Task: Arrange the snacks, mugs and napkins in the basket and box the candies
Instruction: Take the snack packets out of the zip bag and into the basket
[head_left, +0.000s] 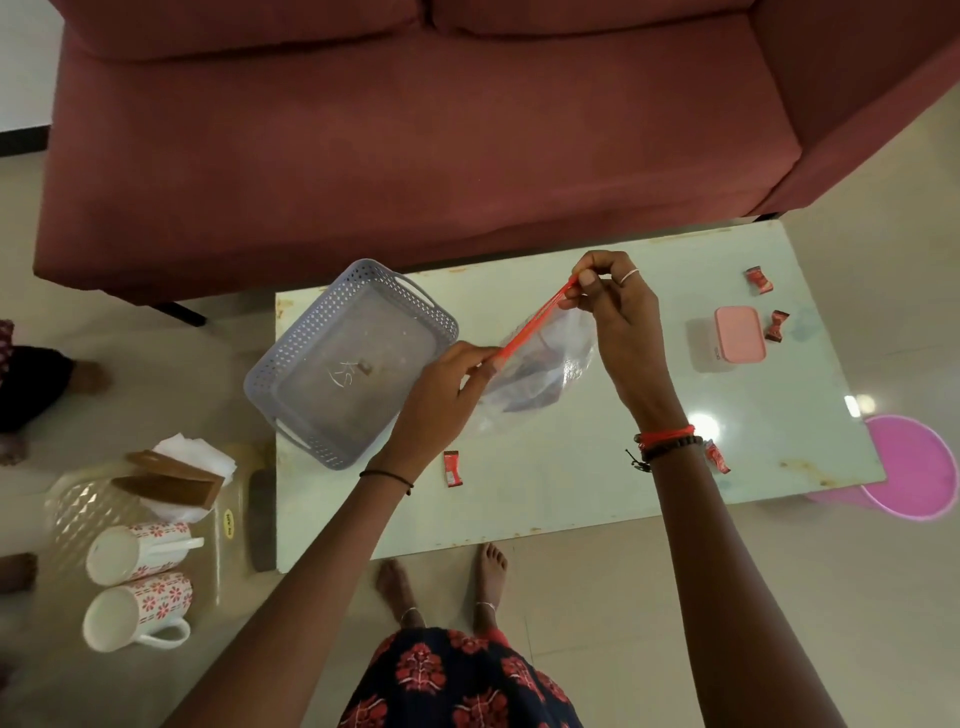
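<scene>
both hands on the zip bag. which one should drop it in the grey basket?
Probably left. The left hand pinches the zip bag by its red strip, right next to the grey basket; the right hand pinches the strip's other end, farther from it.

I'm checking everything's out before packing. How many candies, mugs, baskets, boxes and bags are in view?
4 candies
2 mugs
1 basket
1 box
1 bag
Total: 9
</scene>
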